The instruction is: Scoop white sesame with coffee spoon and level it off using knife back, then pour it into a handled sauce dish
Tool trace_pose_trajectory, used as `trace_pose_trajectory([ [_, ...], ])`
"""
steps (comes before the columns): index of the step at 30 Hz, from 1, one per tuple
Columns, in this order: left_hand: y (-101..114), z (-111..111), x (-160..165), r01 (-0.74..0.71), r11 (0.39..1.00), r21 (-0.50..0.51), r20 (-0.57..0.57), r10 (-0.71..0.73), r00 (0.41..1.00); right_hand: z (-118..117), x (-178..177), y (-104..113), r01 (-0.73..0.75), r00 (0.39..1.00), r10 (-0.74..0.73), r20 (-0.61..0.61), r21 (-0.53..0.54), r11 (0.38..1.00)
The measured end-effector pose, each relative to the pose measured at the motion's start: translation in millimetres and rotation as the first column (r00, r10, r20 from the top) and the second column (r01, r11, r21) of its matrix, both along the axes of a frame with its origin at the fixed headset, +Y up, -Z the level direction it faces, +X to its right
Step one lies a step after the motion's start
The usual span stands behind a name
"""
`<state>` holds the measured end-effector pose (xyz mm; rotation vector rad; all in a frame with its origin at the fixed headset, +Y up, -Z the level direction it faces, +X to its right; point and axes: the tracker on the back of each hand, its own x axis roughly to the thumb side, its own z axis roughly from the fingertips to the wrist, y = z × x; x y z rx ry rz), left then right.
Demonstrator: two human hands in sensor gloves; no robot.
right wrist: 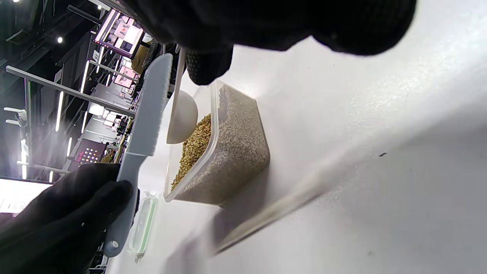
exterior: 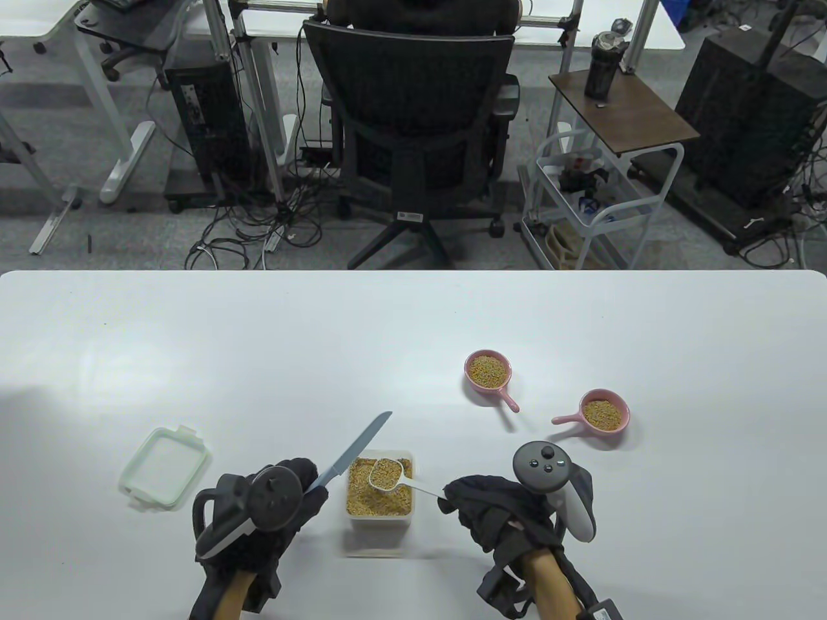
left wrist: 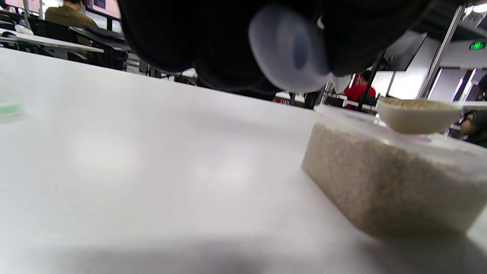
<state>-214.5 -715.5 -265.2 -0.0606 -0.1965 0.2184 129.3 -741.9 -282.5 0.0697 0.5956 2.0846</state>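
A clear plastic tub of sesame [exterior: 380, 496] [left wrist: 392, 179] [right wrist: 224, 144] stands near the table's front edge. My right hand [exterior: 497, 516] pinches the handle of a white coffee spoon [exterior: 387, 473] [left wrist: 416, 114] [right wrist: 182, 114], its bowl full of sesame and held just above the tub. My left hand [exterior: 271, 507] grips the handle of a pale grey knife [exterior: 352, 452] [right wrist: 146, 114], blade slanting up to the right, beside the tub's left edge and apart from the spoon. Two pink handled sauce dishes [exterior: 489, 372] [exterior: 604, 411] hold sesame at the right.
The tub's green-rimmed lid [exterior: 165, 466] [right wrist: 142, 224] lies left of my left hand. Beyond the table's far edge stand an office chair [exterior: 413, 129] and a small cart [exterior: 601, 194].
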Motion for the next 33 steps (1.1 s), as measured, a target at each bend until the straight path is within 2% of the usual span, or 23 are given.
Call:
trace_pose_trajectory([
  [3, -4, -1, 2, 0.024, 1.000, -0.020, 0.004, -0.024, 1.000, 0, 0, 0, 0.001, 1.000, -0.001, 0.000, 0.000, 1.000],
  [5, -11, -3, 4, 0.076, 0.994, -0.084, 0.032, -0.074, 0.997, 0, 0, 0, -0.001, 1.000, 0.001, -0.001, 0.000, 1.000],
  [10, -5, -1, 1, 0.031, 0.999, -0.011, -0.013, -0.031, 0.999, 0, 0, 0, -0.001, 1.000, 0.001, 0.001, -0.001, 1.000],
  [15, -8, -2, -9, 0.038, 0.999, 0.020, -0.117, -0.035, 0.993, 0, -1, -2, -0.008, 1.000, 0.008, 0.000, -0.009, 1.000],
  [20, -23, -11, -19, 0.057, 0.997, -0.049, -0.176, -0.064, 0.982, 1, -2, -2, -0.013, 1.000, 0.013, -0.004, -0.010, 1.000],
  [26, -36, -18, -19, 0.151, 0.979, -0.134, -0.178, -0.174, 0.968, 1, -3, -2, -0.015, 1.000, 0.015, -0.004, -0.012, 1.000],
  [33, -44, -23, -26, 0.154, 0.966, -0.208, -0.193, -0.195, 0.962, 1, -3, -2, -0.017, 1.000, 0.017, -0.006, -0.014, 1.000],
])
